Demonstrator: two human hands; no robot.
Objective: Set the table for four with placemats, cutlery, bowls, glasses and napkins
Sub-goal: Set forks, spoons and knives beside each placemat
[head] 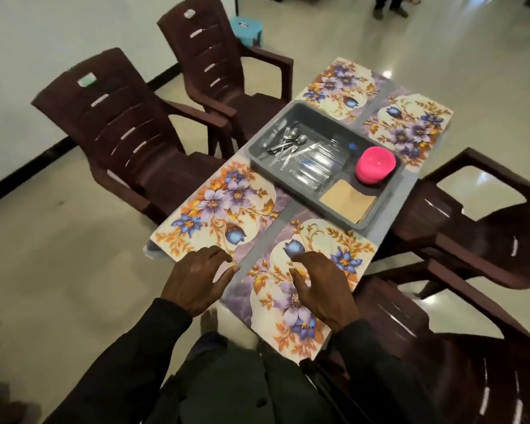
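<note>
Several floral placemats cover the table: near left (218,206), near right (315,249), far left (338,84), far right (410,130). A grey bin (257,142) sits in the middle and holds loose cutlery (285,142), clear glasses (315,166) lying down, stacked pink bowls (375,163) and brown napkins (348,198). My left hand (196,276) rests fingers apart at the near edge of the near left mat. My right hand (322,286) lies flat and open on the near right mat. Neither hand holds anything.
Dark brown plastic chairs stand on the left (120,133), (221,62) and on the right (487,215), (441,362). A turquoise stool (247,27) is near the wall. A person's feet (390,7) show at the far top.
</note>
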